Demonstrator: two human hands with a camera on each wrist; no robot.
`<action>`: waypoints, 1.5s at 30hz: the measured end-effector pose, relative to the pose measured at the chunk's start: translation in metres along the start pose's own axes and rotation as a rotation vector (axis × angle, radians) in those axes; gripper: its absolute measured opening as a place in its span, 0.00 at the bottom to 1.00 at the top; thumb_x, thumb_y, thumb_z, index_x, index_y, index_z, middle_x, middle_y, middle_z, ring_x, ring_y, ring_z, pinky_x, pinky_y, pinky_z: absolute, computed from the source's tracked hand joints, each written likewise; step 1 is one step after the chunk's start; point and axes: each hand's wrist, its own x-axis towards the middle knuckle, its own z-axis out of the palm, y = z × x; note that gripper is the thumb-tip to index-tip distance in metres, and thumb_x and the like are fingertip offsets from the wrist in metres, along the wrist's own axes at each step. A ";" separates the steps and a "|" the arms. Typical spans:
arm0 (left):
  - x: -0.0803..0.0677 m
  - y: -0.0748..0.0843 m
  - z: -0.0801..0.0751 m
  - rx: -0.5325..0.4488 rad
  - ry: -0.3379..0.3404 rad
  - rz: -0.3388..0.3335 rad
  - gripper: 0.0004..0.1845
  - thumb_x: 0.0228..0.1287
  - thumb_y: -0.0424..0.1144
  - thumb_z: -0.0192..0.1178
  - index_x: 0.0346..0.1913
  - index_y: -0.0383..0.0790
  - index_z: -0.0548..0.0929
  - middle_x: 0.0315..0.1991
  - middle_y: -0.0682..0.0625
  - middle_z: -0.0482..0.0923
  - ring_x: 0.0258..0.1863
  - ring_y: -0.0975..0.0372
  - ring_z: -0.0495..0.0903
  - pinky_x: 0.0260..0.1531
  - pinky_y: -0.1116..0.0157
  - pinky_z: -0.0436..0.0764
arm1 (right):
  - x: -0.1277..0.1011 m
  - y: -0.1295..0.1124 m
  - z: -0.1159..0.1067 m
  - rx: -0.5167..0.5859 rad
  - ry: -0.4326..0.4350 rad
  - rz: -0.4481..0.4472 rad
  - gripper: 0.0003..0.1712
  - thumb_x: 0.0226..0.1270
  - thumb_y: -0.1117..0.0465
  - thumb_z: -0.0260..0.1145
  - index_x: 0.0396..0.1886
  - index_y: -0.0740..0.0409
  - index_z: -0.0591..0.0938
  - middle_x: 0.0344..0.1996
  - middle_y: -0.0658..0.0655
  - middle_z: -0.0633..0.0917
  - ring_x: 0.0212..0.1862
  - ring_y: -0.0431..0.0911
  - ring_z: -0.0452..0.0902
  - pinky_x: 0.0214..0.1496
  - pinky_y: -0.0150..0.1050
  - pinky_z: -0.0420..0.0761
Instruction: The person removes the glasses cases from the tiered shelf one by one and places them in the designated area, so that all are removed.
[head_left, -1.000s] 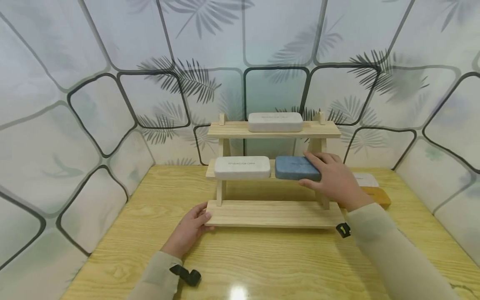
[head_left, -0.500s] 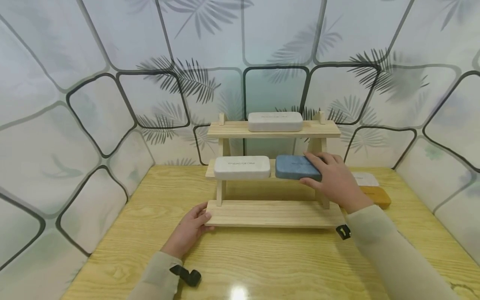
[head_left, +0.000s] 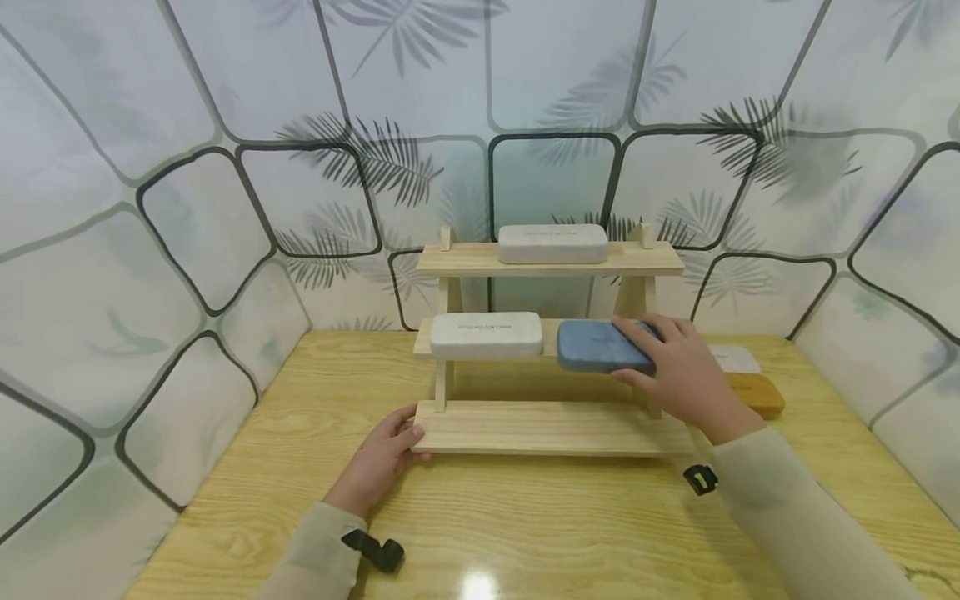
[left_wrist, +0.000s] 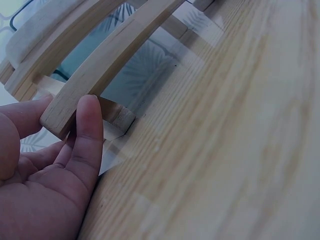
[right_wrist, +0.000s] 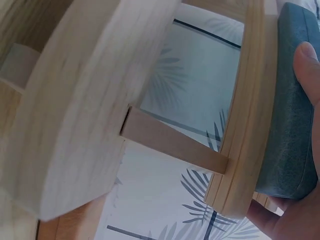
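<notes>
My right hand (head_left: pixel 682 367) grips the right end of a blue glasses case (head_left: pixel 596 346), also seen as the blue case (right_wrist: pixel 290 110) in the right wrist view. The case overlaps the front edge of the middle shelf of a three-tier wooden display stand (head_left: pixel 551 427). My left hand (head_left: pixel 382 458) pinches the left end of the stand's lowest board; in the left wrist view the left hand (left_wrist: pixel 65 170) has its thumb and fingers on either side of that board (left_wrist: pixel 75 95). Beside the blue case lies a white glasses case (head_left: pixel 486 335). Another white case (head_left: pixel 552 244) rests on the top shelf.
On the wood-grain table (head_left: pixel 525 533), right of the stand and partly behind my right hand, lie an orange case (head_left: pixel 759 395) and a white case (head_left: pixel 735 359). A patterned backdrop (head_left: pixel 420 83) encloses the table at the back and both sides.
My right hand has drawn the blue case slightly right and toward me, widening the gap to the white case beside it. The left hand has stayed on the lowest board.
</notes>
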 end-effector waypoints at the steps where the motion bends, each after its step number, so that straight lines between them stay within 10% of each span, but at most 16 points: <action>1: 0.000 0.000 0.000 0.001 -0.002 0.001 0.33 0.80 0.37 0.52 0.78 0.32 0.52 0.66 0.32 0.66 0.56 0.52 0.76 0.51 0.58 0.83 | -0.002 0.000 0.000 0.001 0.006 -0.006 0.46 0.63 0.41 0.74 0.78 0.45 0.67 0.63 0.69 0.71 0.60 0.68 0.65 0.60 0.67 0.68; 30: 0.002 0.000 0.001 -0.008 0.022 -0.021 0.32 0.80 0.37 0.53 0.78 0.33 0.54 0.65 0.34 0.68 0.56 0.52 0.77 0.50 0.60 0.83 | -0.093 0.075 -0.030 0.018 0.049 -0.029 0.52 0.52 0.55 0.82 0.77 0.47 0.69 0.57 0.68 0.73 0.52 0.65 0.73 0.44 0.63 0.76; 45: 0.000 0.001 0.000 0.016 0.014 -0.019 0.34 0.80 0.39 0.53 0.79 0.33 0.52 0.66 0.34 0.67 0.58 0.51 0.76 0.51 0.58 0.82 | -0.134 0.116 -0.013 -0.096 -0.115 0.051 0.54 0.54 0.49 0.80 0.79 0.42 0.64 0.53 0.74 0.74 0.45 0.68 0.77 0.37 0.65 0.79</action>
